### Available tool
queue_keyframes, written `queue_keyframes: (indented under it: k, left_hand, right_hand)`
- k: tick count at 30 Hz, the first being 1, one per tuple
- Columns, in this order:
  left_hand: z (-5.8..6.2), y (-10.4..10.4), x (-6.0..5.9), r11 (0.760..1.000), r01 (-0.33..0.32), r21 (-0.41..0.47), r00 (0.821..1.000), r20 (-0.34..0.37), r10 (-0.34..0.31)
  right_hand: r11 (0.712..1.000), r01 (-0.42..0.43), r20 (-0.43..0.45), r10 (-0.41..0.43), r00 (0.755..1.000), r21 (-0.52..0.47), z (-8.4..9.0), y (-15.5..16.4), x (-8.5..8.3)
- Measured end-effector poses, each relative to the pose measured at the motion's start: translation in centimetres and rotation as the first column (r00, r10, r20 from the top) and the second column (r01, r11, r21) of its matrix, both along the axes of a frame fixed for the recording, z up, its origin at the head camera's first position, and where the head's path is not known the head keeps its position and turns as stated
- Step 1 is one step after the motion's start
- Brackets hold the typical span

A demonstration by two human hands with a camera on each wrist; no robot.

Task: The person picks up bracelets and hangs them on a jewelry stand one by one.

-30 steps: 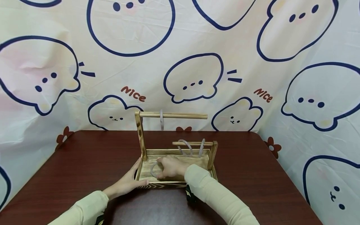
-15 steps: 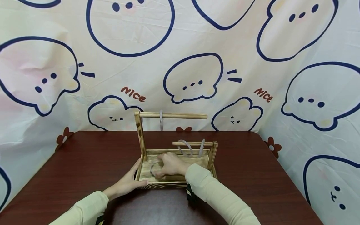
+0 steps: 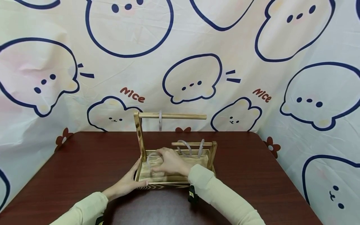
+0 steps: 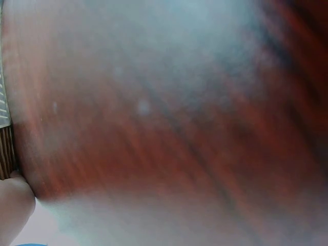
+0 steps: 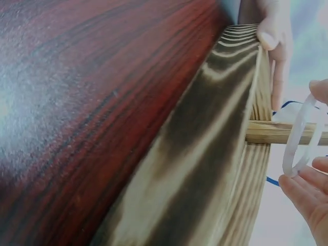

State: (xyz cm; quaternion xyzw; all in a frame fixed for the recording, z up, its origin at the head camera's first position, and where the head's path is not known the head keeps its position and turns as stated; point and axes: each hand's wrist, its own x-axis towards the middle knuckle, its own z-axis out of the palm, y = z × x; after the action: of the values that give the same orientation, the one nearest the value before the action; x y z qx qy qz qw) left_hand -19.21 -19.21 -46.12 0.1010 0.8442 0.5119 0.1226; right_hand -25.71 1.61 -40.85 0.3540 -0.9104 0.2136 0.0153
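A translucent whitish bangle (image 3: 148, 160) is pinched between the thumb and fingers of my right hand (image 3: 172, 161), above the tray floor of a wooden jewelry stand (image 3: 157, 185). In the right wrist view the bangle (image 5: 293, 146) tilts upright at the fingertips. My left hand (image 3: 126, 183) holds the stand's left end, thumb at the front corner and fingers along the side. On the upper bar (image 3: 185, 116) hangs one bangle (image 3: 160, 122). The lower bar (image 3: 175, 144) carries two more, a slanted bangle (image 3: 180, 150) and a nearly edge-on bangle (image 3: 201, 148).
The stand sits on a dark red-brown wood-grain table (image 3: 242, 168). A left post (image 3: 140, 137) bears the upper bar, and a right post (image 3: 212, 154) the lower one. Behind hangs a patterned cloth (image 3: 152, 72). The left wrist view shows mostly tabletop.
My right hand has lifted the bangle up from the tray floor and slightly away from me. The bangle now stands more upright. My left hand has stayed on the stand.
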Motion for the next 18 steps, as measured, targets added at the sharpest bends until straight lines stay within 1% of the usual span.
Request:
queue_keyframes:
  k: [5, 8, 14, 18]
  left_hand:
    - [0.04, -0.01, -0.02, 1.0, -0.002, -0.02, 1.0, 0.001, 0.002]
    - [0.11, -0.01, 0.0, 0.999, -0.003, -0.033, 1.0, 0.005, 0.003]
    - [0.25, -0.01, 0.09, 0.999, -0.005, -0.047, 1.0, 0.005, 0.005]
    - [0.23, -0.03, 0.08, 0.999, -0.004, -0.036, 1.0, 0.005, 0.004]
  right_hand:
    - [1.0, 0.013, 0.007, -0.013, 1.0, -0.012, 0.62, 0.34, 0.36]
    - [1.0, 0.006, 0.013, -0.006, 1.0, -0.024, 0.73, 0.48, 0.59]
    - [0.998, -0.02, -0.018, 0.019, 1.0, -0.051, 0.67, 0.59, 0.7]
    - [0.997, -0.028, -0.022, 0.027, 0.999, -0.076, 0.71, 0.65, 0.79]
